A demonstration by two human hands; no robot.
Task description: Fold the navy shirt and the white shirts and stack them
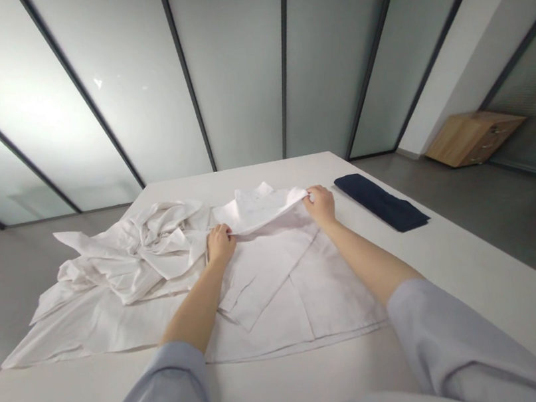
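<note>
A white shirt (281, 286) lies spread on the table in front of me, its lower hem toward me and a sleeve folded across its body. My left hand (221, 243) is closed on the shirt's left side, with fingers curled over the cloth. At the upper right, my right hand (320, 204) pinches the shirt's edge. Between the two hands the cloth is lifted a little and makes a folded ridge. The collar end points away from me. Just left of my left hand is a crumpled heap of white garments (154, 245).
The white table (461, 279) runs away from me. A folded dark navy cloth (383, 200) lies near its right edge. The heap reaches the left edge. Beyond stand frosted glass panels (232, 65) and, on the floor at right, a wooden cabinet (470, 137).
</note>
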